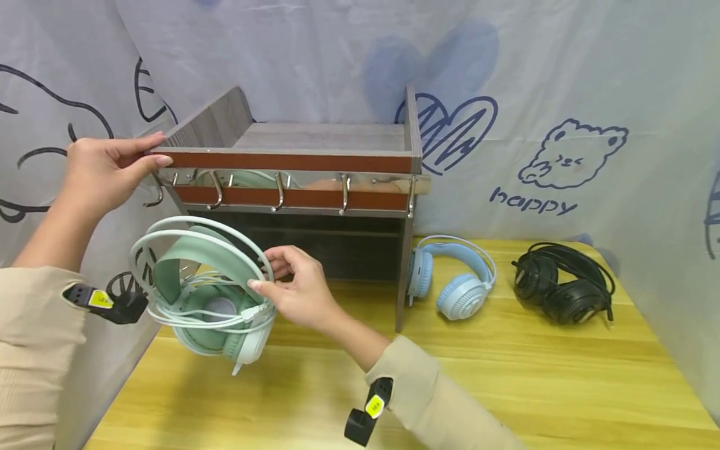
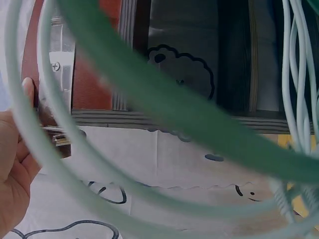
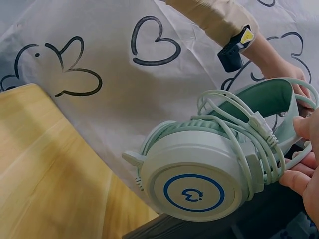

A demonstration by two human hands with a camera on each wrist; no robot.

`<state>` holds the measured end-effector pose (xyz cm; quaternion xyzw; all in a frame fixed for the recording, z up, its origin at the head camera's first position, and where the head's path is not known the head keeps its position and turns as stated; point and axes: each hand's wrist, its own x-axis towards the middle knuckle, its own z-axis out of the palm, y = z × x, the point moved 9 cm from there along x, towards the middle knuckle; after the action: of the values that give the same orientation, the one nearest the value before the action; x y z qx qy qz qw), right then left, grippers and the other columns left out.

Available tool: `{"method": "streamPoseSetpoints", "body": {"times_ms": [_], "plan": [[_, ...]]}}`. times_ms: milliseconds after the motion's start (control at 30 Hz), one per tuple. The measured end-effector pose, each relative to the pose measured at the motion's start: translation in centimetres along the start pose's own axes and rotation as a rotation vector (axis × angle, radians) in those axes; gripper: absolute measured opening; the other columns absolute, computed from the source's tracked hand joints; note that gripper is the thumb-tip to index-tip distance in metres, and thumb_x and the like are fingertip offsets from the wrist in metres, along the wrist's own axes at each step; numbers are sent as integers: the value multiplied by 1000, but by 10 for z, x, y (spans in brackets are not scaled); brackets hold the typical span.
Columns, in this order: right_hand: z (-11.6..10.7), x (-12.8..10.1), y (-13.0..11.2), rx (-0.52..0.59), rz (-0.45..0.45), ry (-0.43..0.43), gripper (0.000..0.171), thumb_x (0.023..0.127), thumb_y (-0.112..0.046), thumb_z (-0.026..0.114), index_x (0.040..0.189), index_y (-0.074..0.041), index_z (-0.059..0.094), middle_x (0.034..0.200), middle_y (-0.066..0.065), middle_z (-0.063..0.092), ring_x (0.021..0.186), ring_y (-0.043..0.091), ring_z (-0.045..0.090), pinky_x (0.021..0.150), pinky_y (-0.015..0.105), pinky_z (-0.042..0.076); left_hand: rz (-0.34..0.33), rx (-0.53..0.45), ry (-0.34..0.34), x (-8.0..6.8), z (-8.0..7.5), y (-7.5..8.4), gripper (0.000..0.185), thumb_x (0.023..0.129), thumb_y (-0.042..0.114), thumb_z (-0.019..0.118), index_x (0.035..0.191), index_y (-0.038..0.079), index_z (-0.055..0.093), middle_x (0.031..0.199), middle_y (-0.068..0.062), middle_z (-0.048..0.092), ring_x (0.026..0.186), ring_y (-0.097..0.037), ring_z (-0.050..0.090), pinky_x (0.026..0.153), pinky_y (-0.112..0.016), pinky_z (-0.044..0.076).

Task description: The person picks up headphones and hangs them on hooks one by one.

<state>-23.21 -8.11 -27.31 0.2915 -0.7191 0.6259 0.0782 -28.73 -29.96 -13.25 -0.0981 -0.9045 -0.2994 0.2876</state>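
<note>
Green headphones point(image 1: 214, 251), white-trimmed, cable bundled: headband gripped by right hand point(image 1: 300, 287), above bench point(image 1: 304, 387), near hooked rack point(image 1: 281, 160). Left hand point(image 1: 104, 175): pinches rack's left front corner. Blue headphones point(image 1: 464, 297), black headphones point(image 1: 574, 301): on bench, right of rack.

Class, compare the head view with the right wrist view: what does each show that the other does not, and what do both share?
Only the head view: the light blue headphones, the black headphones and the metal hook rail.
Only the right wrist view: the blue emblem on an ear cup's outer face.
Both: the green-and-white headphones, the right grip holding them, the left grip and the wooden table.
</note>
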Motion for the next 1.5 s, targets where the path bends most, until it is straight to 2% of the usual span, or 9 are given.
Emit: {"method": "streamPoseSetpoints", "body": {"times_ms": [167, 300, 567, 1067, 1267, 1500], "plan": [[7, 8, -6, -24, -8, -14, 29, 78, -4, 73, 102, 4, 60, 89, 16, 63, 78, 20, 62, 68, 13, 51, -4, 29, -16, 0, 0, -1, 40, 83, 28, 70, 115, 5, 63, 79, 54, 41, 60, 27, 44, 47, -4, 30], [12, 13, -10, -43, -17, -23, 29, 78, -5, 73, 102, 3, 60, 88, 15, 64, 78, 19, 63, 67, 12, 50, -6, 19, -23, 1, 0, -1, 40, 83, 27, 70, 115, 4, 63, 80, 54, 42, 63, 29, 45, 50, -2, 32], [22, 23, -12, -59, -25, -16, 29, 78, -7, 73, 103, 3, 60, 87, 15, 64, 75, 15, 62, 67, 11, 48, -17, 45, -37, 0, -1, -2, 42, 83, 30, 68, 117, 6, 63, 91, 47, 47, 66, 30, 44, 53, 0, 33], [34, 33, 5, -42, 78, 56, 30, 78, -8, 73, 103, 2, 61, 89, 12, 64, 72, 7, 58, 64, 9, 46, -34, 8, -37, -1, -1, -4, 42, 84, 28, 68, 117, 4, 62, 102, 37, 54, 67, 29, 47, 53, 0, 35], [35, 32, 15, 11, 109, 78, 29, 77, -5, 73, 102, 3, 60, 89, 15, 65, 72, 10, 60, 64, 11, 47, -24, -29, -29, -1, 0, -2, 41, 84, 25, 69, 116, 2, 62, 94, 45, 51, 67, 29, 48, 54, 1, 35], [36, 32, 22, -19, 119, 78, 30, 78, -7, 72, 103, 3, 60, 90, 14, 65, 74, 10, 62, 64, 10, 47, -28, -49, -15, 0, 0, -5, 40, 83, 23, 70, 116, 2, 62, 87, 49, 49, 67, 28, 49, 52, 0, 34]]}}
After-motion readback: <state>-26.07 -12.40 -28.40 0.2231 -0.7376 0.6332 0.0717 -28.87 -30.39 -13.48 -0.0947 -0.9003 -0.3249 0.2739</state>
